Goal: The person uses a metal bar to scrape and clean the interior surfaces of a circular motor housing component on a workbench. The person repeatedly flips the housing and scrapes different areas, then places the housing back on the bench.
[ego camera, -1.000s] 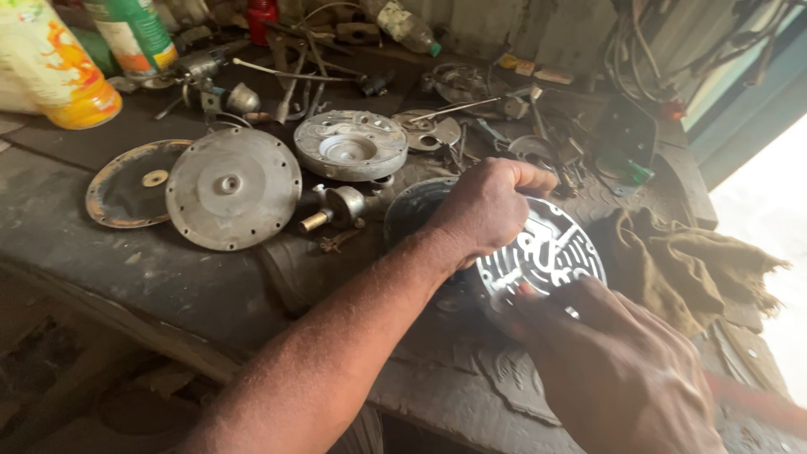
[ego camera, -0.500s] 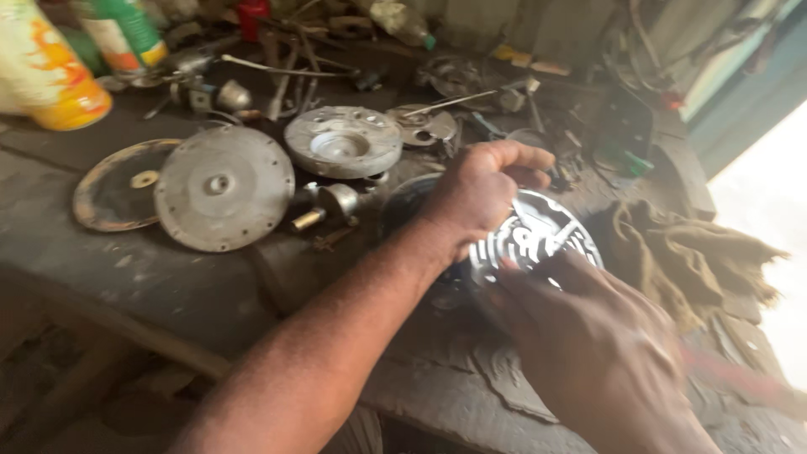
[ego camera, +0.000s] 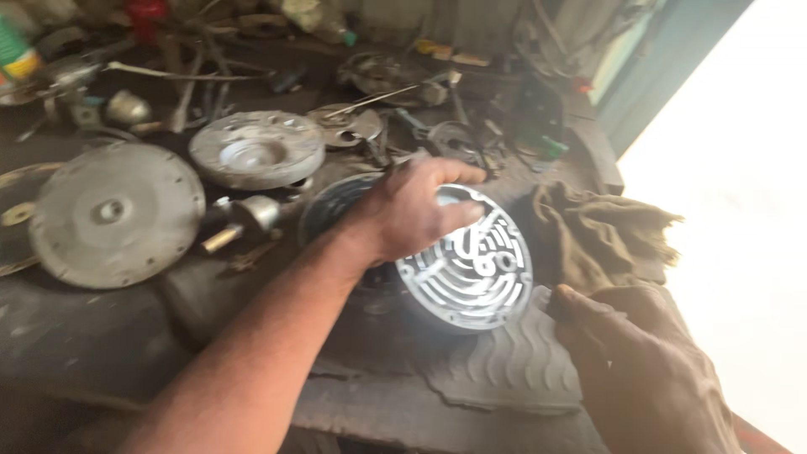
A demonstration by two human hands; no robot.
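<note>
Left hand point(ego camera: 412, 214) lies on the upper left part of the grooved plate point(ego camera: 471, 261), palm down, fingers spread and curled over its far rim — holding it in place, not lifting it as far as the view shows. The plate is round and bright metal, with curved channels cut in its face. It rests tilted on the bench point(ego camera: 84, 336), its near edge on a ribbed mat point(ego camera: 504, 370), with a dark round part just behind it.

Right hand point(ego camera: 639, 370) is at near right, just off the plate's near right edge, apart from it. It looks loosely curled and dark with grime; I cannot tell whether it holds anything.

Left of the plate: a short shaft point(ego camera: 244, 220), a flat disc point(ego camera: 113, 214) and a dished cover point(ego camera: 256, 151) lie apart on the bench — so 3 pieces look already taken off and set aside. A rag point(ego camera: 605, 235) lies just right of the plate. Far side is cluttered with tools and wires, blurred.

Judging by this, the plate is the piece in hand, its grooved face up and bare.
</note>
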